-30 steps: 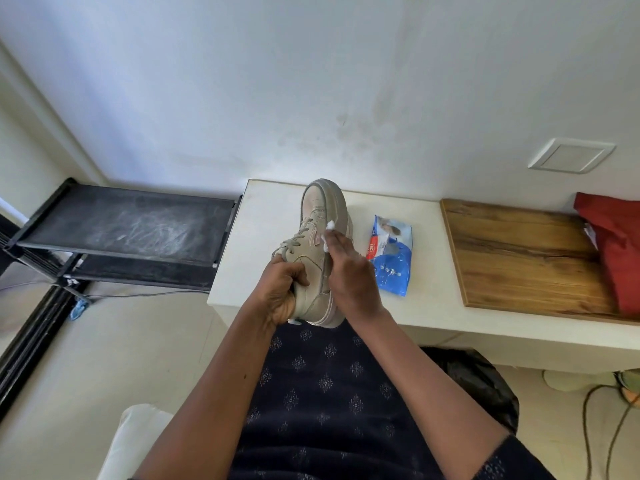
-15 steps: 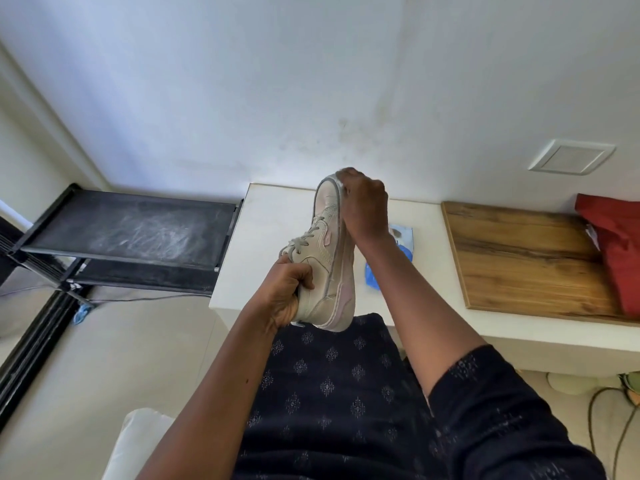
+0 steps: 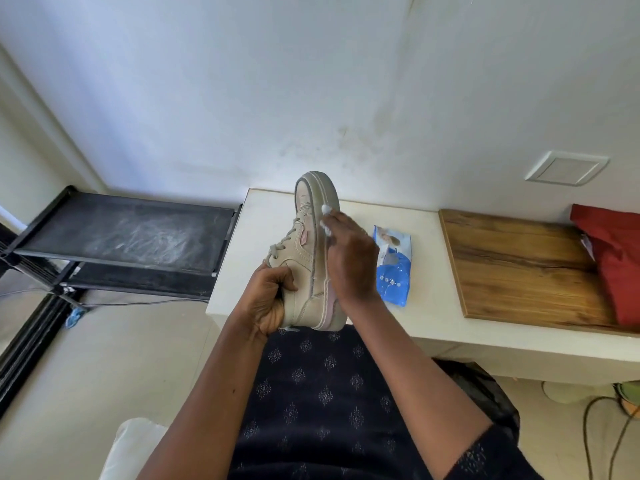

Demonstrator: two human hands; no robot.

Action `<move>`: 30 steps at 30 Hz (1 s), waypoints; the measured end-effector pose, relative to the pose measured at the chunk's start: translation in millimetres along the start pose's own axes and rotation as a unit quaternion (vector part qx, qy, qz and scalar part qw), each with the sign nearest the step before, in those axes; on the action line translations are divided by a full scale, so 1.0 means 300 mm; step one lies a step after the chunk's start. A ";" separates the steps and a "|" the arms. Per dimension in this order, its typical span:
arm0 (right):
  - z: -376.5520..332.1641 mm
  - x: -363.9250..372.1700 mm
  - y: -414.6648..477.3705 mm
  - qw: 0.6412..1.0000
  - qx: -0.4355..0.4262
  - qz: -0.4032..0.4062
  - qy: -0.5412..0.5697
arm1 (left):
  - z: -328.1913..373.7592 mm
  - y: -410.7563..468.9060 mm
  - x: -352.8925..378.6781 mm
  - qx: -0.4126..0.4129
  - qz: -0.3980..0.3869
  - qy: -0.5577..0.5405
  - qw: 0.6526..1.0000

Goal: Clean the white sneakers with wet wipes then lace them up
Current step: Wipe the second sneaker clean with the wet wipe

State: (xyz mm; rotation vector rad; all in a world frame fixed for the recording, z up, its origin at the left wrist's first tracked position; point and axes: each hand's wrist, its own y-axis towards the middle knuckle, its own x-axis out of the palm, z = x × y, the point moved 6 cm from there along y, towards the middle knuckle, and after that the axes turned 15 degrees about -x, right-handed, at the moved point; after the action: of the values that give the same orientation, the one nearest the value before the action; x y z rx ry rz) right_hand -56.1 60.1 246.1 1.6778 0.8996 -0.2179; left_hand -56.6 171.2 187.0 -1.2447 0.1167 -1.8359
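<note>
The off-white lace-up sneaker (image 3: 306, 261) hangs over the near edge of the white surface (image 3: 426, 258), toe far, heel clamped in the grip of the left hand (image 3: 268, 301), while the right hand (image 3: 350, 259) pinches a crumpled white wet wipe (image 3: 326, 210) against its right sole wall.

The dirty white sneaker (image 3: 304, 258) is up, toe pointing away. A wet wipe (image 3: 326, 210) touches its sole. The blue wipes pack (image 3: 393, 268) lies beside it.

Stained white wall (image 3: 242, 81), black rack (image 3: 131, 233) (dusty)
</note>
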 end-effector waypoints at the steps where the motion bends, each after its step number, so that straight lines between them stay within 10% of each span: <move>1: -0.014 -0.006 -0.030 1.000 0.000 -0.007 0.006 | 0.007 -0.004 0.001 0.003 0.000 -0.005 1.000; 17: 0.017 -0.018 0.126 0.998 0.043 0.024 0.033 | 0.041 -0.027 -0.013 -0.018 0.018 0.064 0.998; 30: 0.142 0.046 0.315 0.990 0.062 -0.125 0.018 | 0.011 -0.021 -0.032 -0.001 0.040 0.068 0.997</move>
State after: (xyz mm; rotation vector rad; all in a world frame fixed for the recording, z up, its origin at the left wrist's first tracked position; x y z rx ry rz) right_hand 28.5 24.1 295.4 1.6848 1.1452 -0.4216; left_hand -56.8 183.0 185.2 -1.1000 0.2407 -1.8511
